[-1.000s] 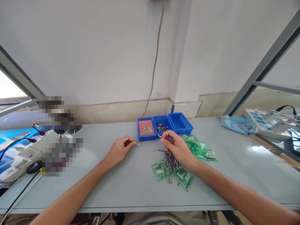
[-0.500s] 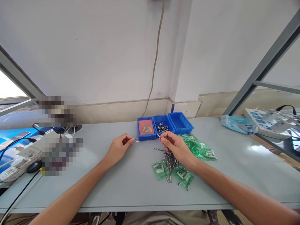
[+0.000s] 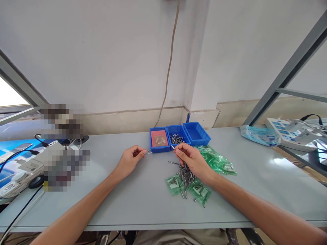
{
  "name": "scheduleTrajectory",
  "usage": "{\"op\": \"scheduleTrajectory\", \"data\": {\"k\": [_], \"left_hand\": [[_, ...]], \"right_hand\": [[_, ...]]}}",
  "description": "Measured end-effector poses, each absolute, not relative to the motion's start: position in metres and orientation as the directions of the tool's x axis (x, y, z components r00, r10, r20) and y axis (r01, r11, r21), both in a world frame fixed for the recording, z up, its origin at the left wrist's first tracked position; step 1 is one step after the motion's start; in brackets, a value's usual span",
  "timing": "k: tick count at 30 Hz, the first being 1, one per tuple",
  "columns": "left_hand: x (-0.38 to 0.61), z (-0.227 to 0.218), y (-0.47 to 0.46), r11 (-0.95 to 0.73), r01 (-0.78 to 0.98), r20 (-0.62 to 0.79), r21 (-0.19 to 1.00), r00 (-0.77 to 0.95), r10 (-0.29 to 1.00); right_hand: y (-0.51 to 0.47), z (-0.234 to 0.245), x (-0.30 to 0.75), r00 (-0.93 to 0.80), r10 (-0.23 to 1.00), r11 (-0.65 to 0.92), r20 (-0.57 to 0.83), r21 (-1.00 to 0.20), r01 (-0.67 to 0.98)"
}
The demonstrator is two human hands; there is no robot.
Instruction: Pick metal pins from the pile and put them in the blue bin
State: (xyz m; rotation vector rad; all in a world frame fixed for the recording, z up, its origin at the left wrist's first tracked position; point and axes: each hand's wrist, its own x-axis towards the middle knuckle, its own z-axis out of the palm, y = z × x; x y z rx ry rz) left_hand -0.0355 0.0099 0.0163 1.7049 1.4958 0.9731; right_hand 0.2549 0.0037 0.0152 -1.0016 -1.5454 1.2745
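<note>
My left hand (image 3: 130,160) pinches a small metal pin (image 3: 149,152) just in front of the left blue tray (image 3: 159,140). My right hand (image 3: 190,158) is closed on another thin pin with a pale tip (image 3: 173,147), near the middle blue tray (image 3: 177,138) that holds several dark metal pins. Below my right hand lies a loose pile of metal pins (image 3: 184,177) on green plastic bags (image 3: 196,190). One single pin (image 3: 173,163) lies on the grey table (image 3: 143,200) between my hands.
A third blue tray (image 3: 197,133) stands at the right of the row. More green bags (image 3: 217,161) spread to the right. Cables and devices (image 3: 28,166) crowd the left end. A packet (image 3: 258,135) and boxes (image 3: 291,134) lie far right beside a metal frame.
My left hand has lifted its pin slightly up and towards the left tray. My right hand has barely shifted, still holding its pin.
</note>
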Motion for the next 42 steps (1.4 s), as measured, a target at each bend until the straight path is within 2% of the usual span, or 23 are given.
{"op": "scheduleTrajectory", "data": {"k": [15, 21, 26, 29, 37, 42], "left_hand": [[-0.0403, 0.0075, 0.0134, -0.084, 0.503, -0.007, 0.860, 0.176, 0.984], [-0.0397, 0.0091, 0.0121, -0.117, 0.540, -0.001, 0.833, 0.212, 0.977], [-0.0402, 0.0082, 0.0119, -0.121, 0.564, 0.030, 0.817, 0.167, 0.986], [-0.0404, 0.0074, 0.0115, -0.143, 0.619, 0.060, 0.773, 0.153, 0.986], [-0.0392, 0.0094, 0.0103, -0.265, 0.810, 0.190, 0.524, 0.193, 0.963], [-0.0412, 0.0116, 0.0109, -0.312, 0.832, 0.217, 0.458, 0.235, 0.947]], "right_hand": [[0.0037, 0.0145, 0.2551, -0.314, 0.941, 0.144, 0.127, -0.989, 0.031], [0.0017, 0.0187, 0.2543, -0.300, 0.943, 0.170, 0.145, -0.984, 0.058], [0.0003, 0.0217, 0.2532, -0.292, 0.949, 0.139, 0.119, -0.989, 0.046], [0.0001, 0.0223, 0.2531, -0.287, 0.952, 0.131, 0.109, -0.990, 0.058], [0.0002, 0.0221, 0.2532, -0.281, 0.954, 0.129, 0.105, -0.989, 0.069], [0.0007, 0.0193, 0.2533, -0.282, 0.954, 0.134, 0.103, -0.987, 0.093]]}}
